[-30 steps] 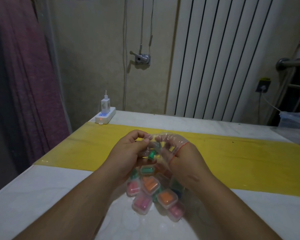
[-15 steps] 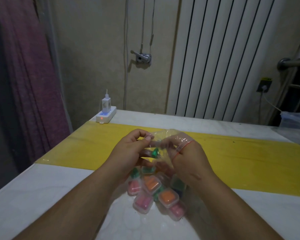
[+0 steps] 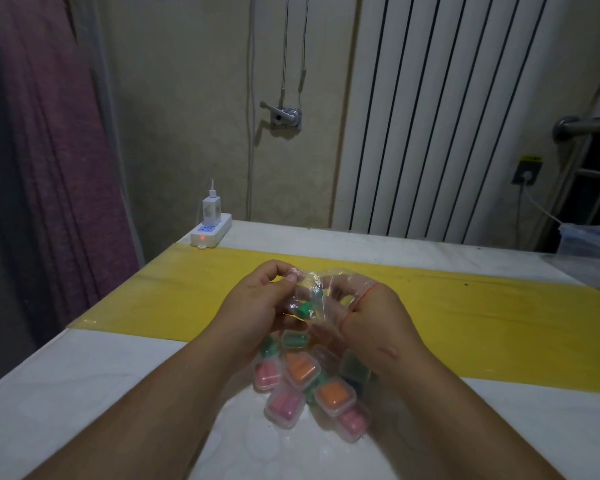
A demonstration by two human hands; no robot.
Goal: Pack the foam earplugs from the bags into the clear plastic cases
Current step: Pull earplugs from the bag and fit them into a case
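Left grip [image 3: 257, 306], right grip [image 3: 373, 315] on bag [image 3: 313, 289]

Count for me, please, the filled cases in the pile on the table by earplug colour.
Orange cases: 2
Pink cases: 3
Green cases: 3
Total: 8 plainly visible; others lie partly hidden underneath.

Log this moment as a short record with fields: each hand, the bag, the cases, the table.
left hand: thumb and fingers pinch the edge of the clear bag
right hand: fingers curled round the clear bag, its film draped over them
clear bag: held above the table between both hands, a green piece inside
cases: heaped on the table under the hands, showing pink, orange and green contents
table: white top crossed by a yellow strip; power strip at the far left corner
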